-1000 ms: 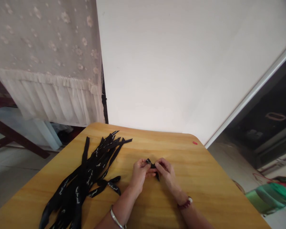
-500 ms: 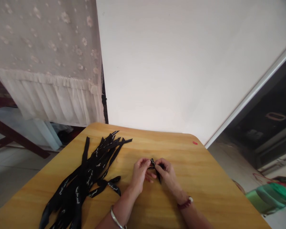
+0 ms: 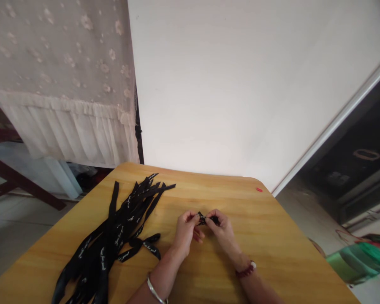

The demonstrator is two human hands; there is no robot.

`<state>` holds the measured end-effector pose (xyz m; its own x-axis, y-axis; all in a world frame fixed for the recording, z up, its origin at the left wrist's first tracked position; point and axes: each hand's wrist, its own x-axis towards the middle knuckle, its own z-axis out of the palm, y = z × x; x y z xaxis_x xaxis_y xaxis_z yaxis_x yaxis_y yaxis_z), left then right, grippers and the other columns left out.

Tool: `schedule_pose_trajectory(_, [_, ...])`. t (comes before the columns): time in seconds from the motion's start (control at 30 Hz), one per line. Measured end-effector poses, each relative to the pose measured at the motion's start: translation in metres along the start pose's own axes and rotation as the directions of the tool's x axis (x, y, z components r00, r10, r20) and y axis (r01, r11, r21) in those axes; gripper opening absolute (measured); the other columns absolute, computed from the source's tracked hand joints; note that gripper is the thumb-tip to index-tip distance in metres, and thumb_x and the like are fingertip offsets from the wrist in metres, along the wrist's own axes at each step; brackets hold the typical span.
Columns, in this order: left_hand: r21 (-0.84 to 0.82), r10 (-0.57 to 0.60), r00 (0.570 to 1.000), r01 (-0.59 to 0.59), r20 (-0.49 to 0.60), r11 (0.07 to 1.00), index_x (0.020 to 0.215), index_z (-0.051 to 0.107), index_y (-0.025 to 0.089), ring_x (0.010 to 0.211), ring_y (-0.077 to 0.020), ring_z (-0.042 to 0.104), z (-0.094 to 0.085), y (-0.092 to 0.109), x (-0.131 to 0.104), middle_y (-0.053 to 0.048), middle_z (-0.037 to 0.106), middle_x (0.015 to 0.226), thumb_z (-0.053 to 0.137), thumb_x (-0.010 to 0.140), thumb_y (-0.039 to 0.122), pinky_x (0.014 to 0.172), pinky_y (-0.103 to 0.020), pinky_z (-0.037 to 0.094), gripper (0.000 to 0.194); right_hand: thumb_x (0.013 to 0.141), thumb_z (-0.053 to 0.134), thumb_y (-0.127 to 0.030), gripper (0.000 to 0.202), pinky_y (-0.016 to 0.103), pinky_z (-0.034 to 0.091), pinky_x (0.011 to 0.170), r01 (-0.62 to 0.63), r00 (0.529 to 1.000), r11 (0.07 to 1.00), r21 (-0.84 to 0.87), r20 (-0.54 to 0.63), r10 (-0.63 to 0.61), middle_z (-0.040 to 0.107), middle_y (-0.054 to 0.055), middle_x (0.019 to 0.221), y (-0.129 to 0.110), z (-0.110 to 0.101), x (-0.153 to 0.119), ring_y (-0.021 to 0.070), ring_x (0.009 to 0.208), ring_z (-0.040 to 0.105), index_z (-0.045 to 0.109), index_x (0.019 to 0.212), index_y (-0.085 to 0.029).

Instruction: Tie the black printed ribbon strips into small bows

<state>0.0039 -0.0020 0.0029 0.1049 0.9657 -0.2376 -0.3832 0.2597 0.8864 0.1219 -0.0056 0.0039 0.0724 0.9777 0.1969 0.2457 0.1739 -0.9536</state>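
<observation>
Between my two hands is a short black ribbon (image 3: pixel 202 218) with white lettering, bunched up just above the table. My left hand (image 3: pixel 186 230) pinches its left side between thumb and forefinger, the other fingers loosely curled below. On its right side my right hand (image 3: pixel 221 228) grips the ribbon with thumb and fingertips. Part of the ribbon is hidden behind the fingers. To the left lies a pile of black printed ribbons (image 3: pixel 114 236), and beside the pile a tied ribbon bow (image 3: pixel 142 245) rests on the wood.
The wooden table (image 3: pixel 240 202) stands against a white wall (image 3: pixel 209 84). A small red object (image 3: pixel 259 189) lies near its far right corner. Left of the wall hangs a lace curtain (image 3: pixel 66 84). A green transparent container (image 3: pixel 354 261) is beyond the right edge.
The dark ribbon end that hung below my right hand no longer shows there; the ribbon is now gathered more tightly between my fingertips. Both hands stay in nearly the same place.
</observation>
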Motion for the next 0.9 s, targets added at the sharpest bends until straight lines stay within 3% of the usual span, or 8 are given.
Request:
schedule_pose_trajectory(0.23, [-0.017,0.031,0.999,-0.032,-0.014,0.999,0.069,0.046,0.016,0.028,-0.0068,0.045,-0.0002,0.0024,-0.0011,0.006,0.049,0.052,0.061,0.059,0.039,0.025,-0.017,0.035,0.03,0.065,0.057,-0.027,0.012,0.021,0.031,0.048,-0.002,1.0,1.0,0.014,-0.001,0.002,0.048,-0.004,0.054,0.0015,-0.0003,0.0005,0.0104,0.05,0.04,0.052,0.063,-0.017])
schedule_pose_trajectory(0.5, [0.057,0.108,0.99,-0.104,-0.088,0.993,0.078,0.049,0.014,0.027,-0.0045,0.047,-0.0028,0.0016,0.0028,-0.005,0.059,0.085,0.059,0.061,0.037,0.025,-0.018,0.036,0.03,0.066,0.06,-0.035,0.019,0.023,0.035,0.052,-0.035,0.994,0.992,0.121,-0.098,0.047,0.052,-0.002,0.057,0.0053,-0.0048,0.0039,0.0124,0.055,0.045,0.052,0.065,-0.017])
schedule_pose_trajectory(0.6, [0.075,0.084,0.996,-0.082,-0.026,0.994,0.08,0.051,0.014,0.029,-0.005,0.048,-0.0013,0.0008,0.0026,-0.007,0.059,0.088,0.061,0.058,0.032,0.027,-0.019,0.038,0.031,0.066,0.061,-0.037,0.021,0.023,0.036,0.053,-0.016,0.995,0.994,0.11,-0.098,0.027,0.053,-0.002,0.058,0.0076,-0.0043,0.0036,0.0128,0.056,0.046,0.053,0.065,-0.017])
schedule_pose_trajectory(0.77, [0.007,0.021,0.995,-0.022,0.095,1.0,0.073,0.054,0.011,0.049,-0.0135,0.058,0.0021,-0.0004,0.0004,-0.003,0.057,0.069,0.062,0.056,0.021,0.037,-0.022,0.045,0.02,0.068,0.059,-0.038,0.022,0.023,0.037,0.05,-0.034,0.999,0.981,0.193,0.031,0.029,0.052,-0.003,0.054,0.009,-0.0018,0.0027,0.0116,0.05,0.047,0.053,0.067,-0.017])
schedule_pose_trajectory(0.9, [-0.046,0.009,0.998,-0.006,0.06,0.999,0.066,0.055,0.012,0.048,-0.011,0.053,0.0019,-0.0019,0.0016,0.001,0.055,0.059,0.066,0.052,0.019,0.043,-0.025,0.047,0.019,0.067,0.062,-0.037,0.021,0.023,0.039,0.051,-0.03,0.997,0.975,0.22,0.074,0.014,0.053,-0.002,0.056,0.0105,0.0001,0.0041,0.0122,0.052,0.05,0.054,0.068,-0.017])
